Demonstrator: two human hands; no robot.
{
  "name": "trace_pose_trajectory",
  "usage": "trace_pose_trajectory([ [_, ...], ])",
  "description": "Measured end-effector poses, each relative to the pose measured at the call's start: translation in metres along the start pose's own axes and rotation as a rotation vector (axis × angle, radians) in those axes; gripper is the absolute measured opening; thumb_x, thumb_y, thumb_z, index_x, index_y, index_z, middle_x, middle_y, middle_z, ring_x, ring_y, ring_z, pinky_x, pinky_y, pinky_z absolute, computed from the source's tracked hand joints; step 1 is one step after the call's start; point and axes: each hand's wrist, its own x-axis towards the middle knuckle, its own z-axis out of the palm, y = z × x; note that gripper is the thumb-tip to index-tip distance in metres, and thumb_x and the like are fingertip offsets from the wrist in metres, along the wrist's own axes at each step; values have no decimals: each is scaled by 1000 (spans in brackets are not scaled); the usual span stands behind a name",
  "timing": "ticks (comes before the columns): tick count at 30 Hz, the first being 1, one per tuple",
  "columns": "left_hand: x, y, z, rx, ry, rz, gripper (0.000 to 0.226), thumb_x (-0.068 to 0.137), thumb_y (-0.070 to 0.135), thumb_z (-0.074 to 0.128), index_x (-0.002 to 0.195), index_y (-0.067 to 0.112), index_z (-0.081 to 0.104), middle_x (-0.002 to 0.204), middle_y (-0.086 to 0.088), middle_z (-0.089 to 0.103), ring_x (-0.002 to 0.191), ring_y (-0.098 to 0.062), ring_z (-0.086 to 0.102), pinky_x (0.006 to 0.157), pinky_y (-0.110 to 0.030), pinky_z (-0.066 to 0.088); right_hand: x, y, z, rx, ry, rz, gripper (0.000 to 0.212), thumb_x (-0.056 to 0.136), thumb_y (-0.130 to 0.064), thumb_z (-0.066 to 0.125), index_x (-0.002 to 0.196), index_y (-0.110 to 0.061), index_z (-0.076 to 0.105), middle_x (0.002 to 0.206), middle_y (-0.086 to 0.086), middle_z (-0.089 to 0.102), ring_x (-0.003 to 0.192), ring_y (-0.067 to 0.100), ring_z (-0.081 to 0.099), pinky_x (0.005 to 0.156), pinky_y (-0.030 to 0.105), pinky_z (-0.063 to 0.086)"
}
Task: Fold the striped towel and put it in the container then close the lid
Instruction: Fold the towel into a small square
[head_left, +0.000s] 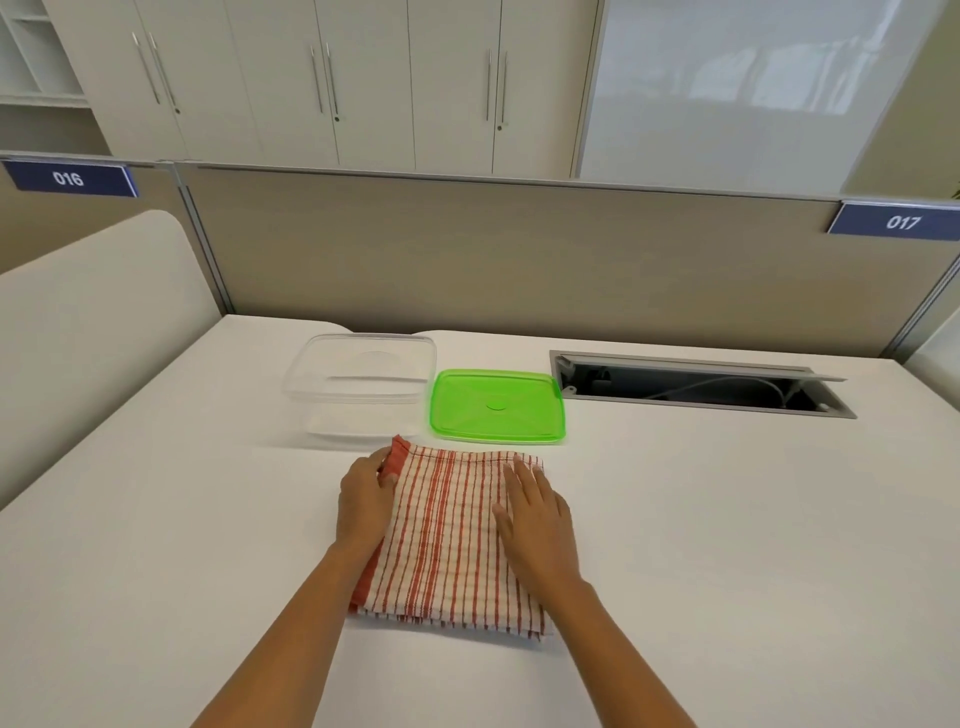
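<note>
While the striped towel lies folded into a rough rectangle on the white table, both hands are on it. Fabric is a woven waffle-type weave, cream with red-orange stripes running away from the person; several layers show at the near edge, slightly uneven. Solid red hem band along the left edge.

Left hand: fingers curled around the far-left corner of the towel, pinching the hem, which is lifted a bit there. Right hand: flat, palm down, fingers spread apart, pressing on the right half of the towel, gripping nothing.

Container: clear plastic, rectangular with rounded corners, no lid on it, nothing inside; sits just beyond the towel's far-left corner. Green lid: translucent, flat, rounded-rectangle with a raised rim and a small round mark in the middle; lies on the table just right of the container, close to the towel's far edge, apart from it.

Cable hatch: grey metal-framed slot in the tabletop, flap open, right of the lid.
</note>
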Motion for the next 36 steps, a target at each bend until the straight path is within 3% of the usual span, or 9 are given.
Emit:
trace_pose_trajectory([
  [4,2,-5,-1,96,18,91,41,93,1,42,133,9,50,114,-17,61,106,-29,55,94,-34,43,-5,15,16,-44,-131,46,55,100,-39,14,148,-23,-7,159,-2,-10,147,15,-10,118,35,-6],
  [8,-1,-14,-1,132,-20,90,39,95,9,41,134,10,48,115,-16,58,106,-26,54,94,-34,45,-7,21,24,-63,-135,75,54,100,-40,12,148,-24,-7,159,-2,-11,146,14,-11,116,33,-12],
  [13,-5,-15,1,196,46,10,33,95,17,45,122,2,55,119,-19,55,108,-29,53,94,-40,48,-5,20,26,-93,-108,82,53,100,-38,11,149,-23,-5,159,-1,-10,147,15,-9,116,33,-12],
  [19,-1,-3,-2,193,12,-188,35,89,19,57,117,-3,56,118,-24,59,110,-36,56,93,-42,46,3,27,18,-89,-96,91,51,101,-34,15,150,-26,1,160,-1,-3,148,20,0,120,36,3],
  [23,-5,0,-3,110,-42,-252,30,84,17,64,109,1,61,110,-19,67,107,-34,59,88,-38,46,13,35,-1,-89,14,185,47,100,-24,25,147,-20,21,157,4,20,143,24,20,115,38,22],
  [27,-19,1,-1,4,-10,-252,23,84,13,64,103,1,63,100,-20,69,94,-33,63,81,-37,49,13,42,-13,6,124,314,43,96,-20,41,138,-14,37,141,7,44,126,24,41,102,36,39],
  [32,-26,2,2,-75,-34,-308,30,82,10,67,109,1,58,100,-23,68,93,-37,64,86,-44,53,7,51,-21,212,49,432,45,89,-34,56,127,-12,50,126,10,56,115,25,52,97,38,46],
  [36,-27,1,3,-135,-34,-328,30,80,11,68,108,2,60,101,-22,66,94,-37,64,85,-48,55,6,52,-26,292,-21,460,45,85,-32,62,125,-12,52,124,9,61,111,25,58,93,35,47],
])
